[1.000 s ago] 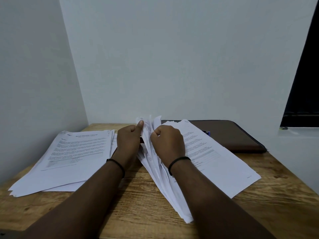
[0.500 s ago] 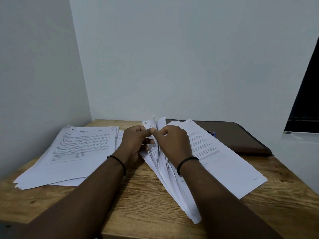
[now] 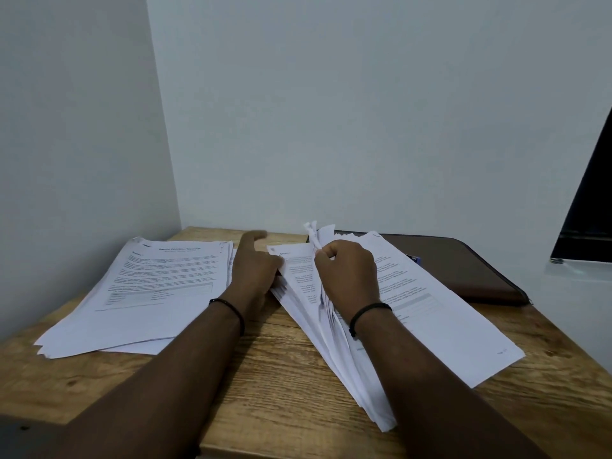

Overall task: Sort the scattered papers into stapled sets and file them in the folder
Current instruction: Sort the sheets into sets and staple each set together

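Two heaps of printed white paper lie on a wooden table (image 3: pixel 284 385). The left stack (image 3: pixel 145 293) is flat, title page up. The right pile (image 3: pixel 430 319) is fanned and skewed. My right hand (image 3: pixel 347 276) pinches the raised top corners of several sheets in the right pile. My left hand (image 3: pixel 255 266) rests between the two heaps, index finger stretched out, thumb and fingers on the left edge of one sheet (image 3: pixel 294 260) of the right pile. A brown zip folder (image 3: pixel 463 263) lies shut behind the right pile.
The table stands in a corner, with white walls at the back and left. A small blue object (image 3: pixel 414 258) peeks out between the right pile and the folder. A dark panel (image 3: pixel 589 207) and white ledge are at the far right.
My left hand has left the pinched corners and moved left and back, its index finger now extended. A sheet on the right pile's left side has come into view. The camera has tilted.
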